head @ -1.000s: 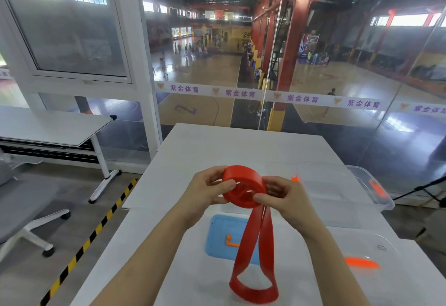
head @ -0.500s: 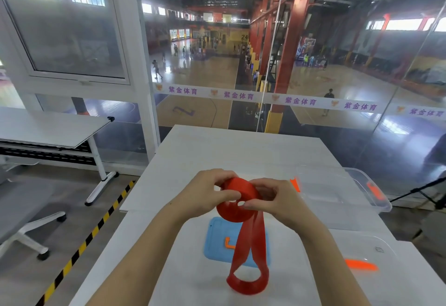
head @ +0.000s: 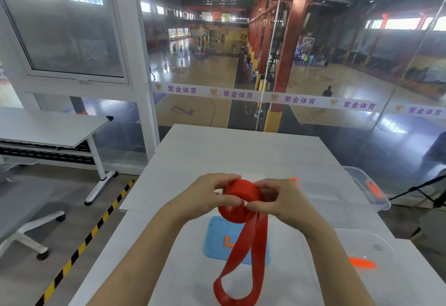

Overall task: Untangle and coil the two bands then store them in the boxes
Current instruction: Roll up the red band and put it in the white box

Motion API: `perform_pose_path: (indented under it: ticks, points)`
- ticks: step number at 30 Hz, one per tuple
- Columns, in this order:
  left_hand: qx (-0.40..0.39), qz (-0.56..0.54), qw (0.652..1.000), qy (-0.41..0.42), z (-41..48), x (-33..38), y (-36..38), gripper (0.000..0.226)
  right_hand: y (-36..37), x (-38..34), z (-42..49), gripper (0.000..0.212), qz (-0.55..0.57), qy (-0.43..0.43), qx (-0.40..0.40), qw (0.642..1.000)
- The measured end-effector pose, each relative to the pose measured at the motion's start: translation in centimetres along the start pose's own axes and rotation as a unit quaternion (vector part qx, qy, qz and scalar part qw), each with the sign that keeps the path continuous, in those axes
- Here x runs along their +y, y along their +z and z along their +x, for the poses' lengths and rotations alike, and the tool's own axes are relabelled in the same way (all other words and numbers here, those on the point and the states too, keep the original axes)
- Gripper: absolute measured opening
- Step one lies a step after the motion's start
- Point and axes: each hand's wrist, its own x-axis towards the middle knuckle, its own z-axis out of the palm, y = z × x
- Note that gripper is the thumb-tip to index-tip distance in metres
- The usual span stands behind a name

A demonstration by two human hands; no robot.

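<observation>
A red band (head: 243, 199) is partly rolled into a thick coil that I hold above the white table (head: 229, 151). My left hand (head: 207, 197) grips the coil's left side. From the right, my right hand (head: 282, 199) pinches it. The band's loose tail hangs as a double strip down to a loop near the table's front. Two clear plastic boxes stand to the right: the far box (head: 369, 185) and the near box (head: 376, 245), each with orange clips. No second band shows.
A blue lid (head: 217, 240) with an orange clip lies flat on the table under the hanging tail. A glass wall stands just past the table's far edge. To the left are another table (head: 48, 127), a chair base and a black-and-yellow floor stripe.
The coil has been turned and grown thicker. The hanging loop has shortened and risen. Both hands sit slightly lower and closer together around the coil.
</observation>
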Motion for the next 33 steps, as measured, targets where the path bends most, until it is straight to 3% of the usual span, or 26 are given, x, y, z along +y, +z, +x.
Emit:
perform_pose_path:
  ticks: [4, 11, 17, 21, 25, 28, 33]
  points:
    - [0.031, 0.045, 0.998, 0.041, 0.1, 0.5, 0.5, 0.033, 0.3, -0.2, 0.1, 0.029, -0.018, -0.030, 0.004, 0.999]
    - [0.090, -0.182, 0.978, 0.044, -0.3, 0.0, 1.2, 0.026, 1.4, 1.3, -0.5, 0.037, 0.105, -0.019, 0.074, 0.992]
    - [0.109, -0.322, 0.940, 0.016, 0.1, -1.0, 2.1, 0.024, 2.0, 2.2, -0.7, 0.036, 0.121, 0.000, 0.100, 0.988]
    - [0.052, -0.252, 0.966, 0.003, -0.1, -1.7, 1.5, 0.030, 1.0, 2.1, -0.3, 0.030, 0.099, 0.012, 0.079, 0.992]
    - [0.046, -0.092, 0.995, -0.006, 0.2, -1.6, 1.1, 0.058, 0.4, 1.3, 0.3, 0.030, 0.030, 0.013, 0.042, 0.999]
    - [0.056, 0.020, 0.998, 0.025, 0.5, -1.1, 1.4, 0.048, 0.4, 0.6, 0.5, 0.033, 0.012, 0.002, 0.030, 0.999]
    - [0.074, -0.102, 0.991, 0.037, 0.1, -1.0, 1.2, 0.023, 0.6, 0.7, 0.2, 0.035, 0.044, -0.009, 0.040, 0.998]
